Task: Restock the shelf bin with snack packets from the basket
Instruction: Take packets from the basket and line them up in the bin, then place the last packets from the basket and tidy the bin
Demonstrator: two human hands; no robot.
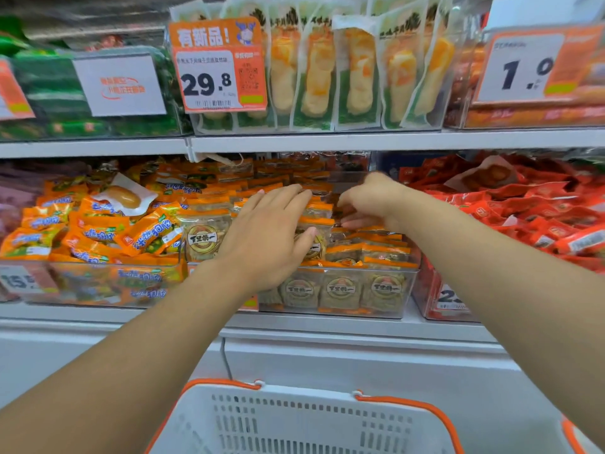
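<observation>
A white basket (pixel 294 421) sits below a clear shelf bin (pixel 343 309) packed with orange-topped snack packets (pixel 340 290). The left hand (pixel 265 237) presses flat on the rows, fingers straight; the right hand (pixel 370 201) curls among packets, grip unclear. Best kept upright, labels forward.

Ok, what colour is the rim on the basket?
Orange, on a white basket, seen in the head view.

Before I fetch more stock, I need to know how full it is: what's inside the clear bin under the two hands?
The clear bin holds orange-topped snack packets in rows, piled above its rim. The left hand and right hand cover some; the bin's bottom is hidden.
</observation>
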